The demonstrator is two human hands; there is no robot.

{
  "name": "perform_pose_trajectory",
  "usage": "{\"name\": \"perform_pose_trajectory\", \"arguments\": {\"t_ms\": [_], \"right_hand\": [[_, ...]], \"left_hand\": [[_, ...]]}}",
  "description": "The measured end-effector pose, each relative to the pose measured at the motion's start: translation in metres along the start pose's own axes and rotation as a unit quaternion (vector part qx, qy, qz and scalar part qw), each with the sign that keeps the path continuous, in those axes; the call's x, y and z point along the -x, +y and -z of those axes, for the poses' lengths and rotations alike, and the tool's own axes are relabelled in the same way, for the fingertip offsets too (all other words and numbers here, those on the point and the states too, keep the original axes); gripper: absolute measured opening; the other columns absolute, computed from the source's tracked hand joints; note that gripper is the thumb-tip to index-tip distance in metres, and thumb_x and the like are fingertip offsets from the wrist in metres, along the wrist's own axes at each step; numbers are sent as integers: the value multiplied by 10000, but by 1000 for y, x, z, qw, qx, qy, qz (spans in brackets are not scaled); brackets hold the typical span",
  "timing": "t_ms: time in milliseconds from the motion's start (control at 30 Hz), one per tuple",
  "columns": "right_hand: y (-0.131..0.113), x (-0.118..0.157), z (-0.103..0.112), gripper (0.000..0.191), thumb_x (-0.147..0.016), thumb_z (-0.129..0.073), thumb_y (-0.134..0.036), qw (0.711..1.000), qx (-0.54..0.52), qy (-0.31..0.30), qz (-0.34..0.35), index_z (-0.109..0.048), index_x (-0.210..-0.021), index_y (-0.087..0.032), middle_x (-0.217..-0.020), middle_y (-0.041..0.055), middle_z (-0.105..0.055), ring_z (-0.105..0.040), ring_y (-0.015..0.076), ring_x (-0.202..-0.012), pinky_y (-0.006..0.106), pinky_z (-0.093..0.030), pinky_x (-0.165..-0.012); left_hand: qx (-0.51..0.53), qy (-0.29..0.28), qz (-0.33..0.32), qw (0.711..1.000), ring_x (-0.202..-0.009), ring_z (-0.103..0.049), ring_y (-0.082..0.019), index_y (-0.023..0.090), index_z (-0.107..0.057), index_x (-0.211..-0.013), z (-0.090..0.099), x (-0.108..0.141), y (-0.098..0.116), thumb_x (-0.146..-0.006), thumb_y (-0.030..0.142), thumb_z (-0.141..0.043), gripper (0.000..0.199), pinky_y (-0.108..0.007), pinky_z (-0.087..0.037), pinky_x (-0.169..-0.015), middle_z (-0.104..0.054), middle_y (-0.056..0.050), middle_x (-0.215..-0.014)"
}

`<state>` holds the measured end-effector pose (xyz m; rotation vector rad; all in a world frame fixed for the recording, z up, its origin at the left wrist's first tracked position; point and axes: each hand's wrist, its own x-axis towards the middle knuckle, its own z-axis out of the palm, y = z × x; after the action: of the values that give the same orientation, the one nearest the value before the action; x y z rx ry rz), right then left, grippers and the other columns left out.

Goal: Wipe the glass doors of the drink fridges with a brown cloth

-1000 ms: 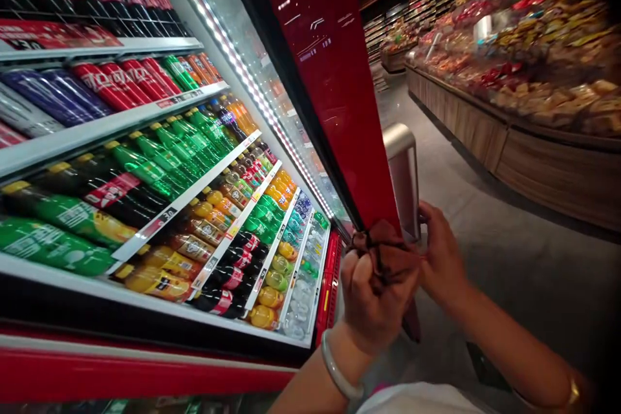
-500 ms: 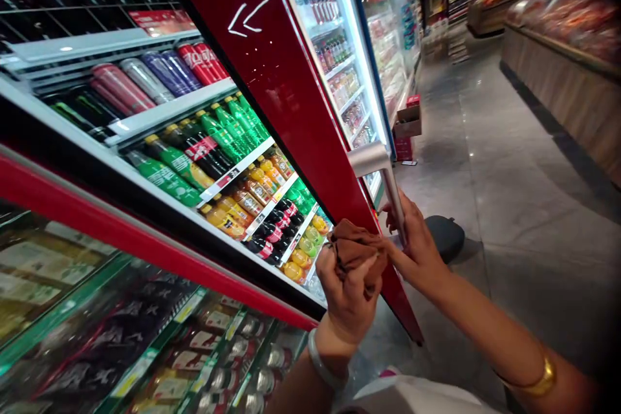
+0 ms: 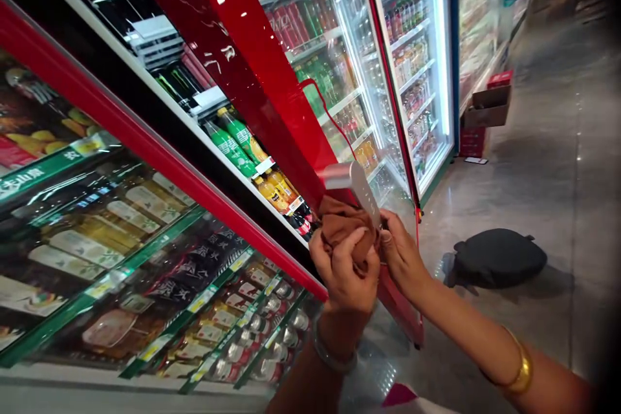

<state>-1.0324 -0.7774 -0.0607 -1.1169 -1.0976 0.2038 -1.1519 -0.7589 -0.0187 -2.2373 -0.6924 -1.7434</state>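
My left hand [image 3: 347,272], with a bangle on the wrist, is closed around a crumpled brown cloth [image 3: 347,223]. That cloth is bunched close against the silver door handle [image 3: 365,191] of a red-framed cooler door [image 3: 242,77]. On the handle's far side my right hand [image 3: 400,252] grips its lower part, the thumb in front and some fingers hidden behind. A gold bracelet circles the right forearm. Left of the door frame, a narrow strip of shelves shows green bottles [image 3: 230,149] and orange drinks [image 3: 276,187].
At lower left stands another chilled display with bottles and jars [image 3: 242,343] behind green shelf edges. A red cord [image 3: 327,107] hangs near the door. To the right are a lit cooler [image 3: 412,58], a cardboard box [image 3: 488,107] and a dark round object [image 3: 499,257] on the floor.
The red door and handle have shifted left against the shelves, narrowing the view of drinks there. A brighter red panel, cord and more shelves now show on the right. Both hands keep their hold.
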Motion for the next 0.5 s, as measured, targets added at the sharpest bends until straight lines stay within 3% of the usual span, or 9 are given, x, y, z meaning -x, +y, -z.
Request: {"name": "perform_pose_trajectory", "arguments": {"t_ms": [100, 200, 300, 500], "right_hand": [[2, -12, -25, 507, -1057, -283, -648, 999, -14, -37, -32, -594, -1088, -250, -969, 40, -704, -675, 180, -866, 305, -545, -770], [8, -24, -53, 578, -1029, -242, -722, 998, 3, -60, -37, -553, -885, -255, -752, 6, -626, -606, 168, -681, 293, -491, -647], [14, -32, -80, 629, -1008, -210, -766, 996, 21, -84, -38, -540, -850, -255, -717, 7, -614, -588, 170, -648, 290, -446, -609], [26, -48, -129, 700, -983, -138, -801, 987, 79, -133, -35, -534, -802, -253, -661, 24, -588, -546, 187, -617, 290, -351, -579]], "left_hand": [[-31, -7, 9, 999, -1247, -636, -257, 228, -702, -1174, 2, -4, -16, -905, 232, -719, 270, -414, -557, -1061, -511, -125, -1368], [-44, -25, 42, 998, -1221, -657, -256, 218, -703, -1151, 5, 17, -38, -917, 240, -701, 236, -394, -593, -1003, -513, -135, -1370], [-29, -26, 78, 996, -1192, -669, -233, 215, -701, -1143, 8, 29, -64, -927, 206, -666, 218, -372, -600, -987, -535, -127, -1337], [-83, 16, 123, 989, -1191, -658, -249, 208, -700, -1145, 10, 2, -113, -924, 238, -670, 225, -421, -569, -1036, -536, -138, -1314]]}}
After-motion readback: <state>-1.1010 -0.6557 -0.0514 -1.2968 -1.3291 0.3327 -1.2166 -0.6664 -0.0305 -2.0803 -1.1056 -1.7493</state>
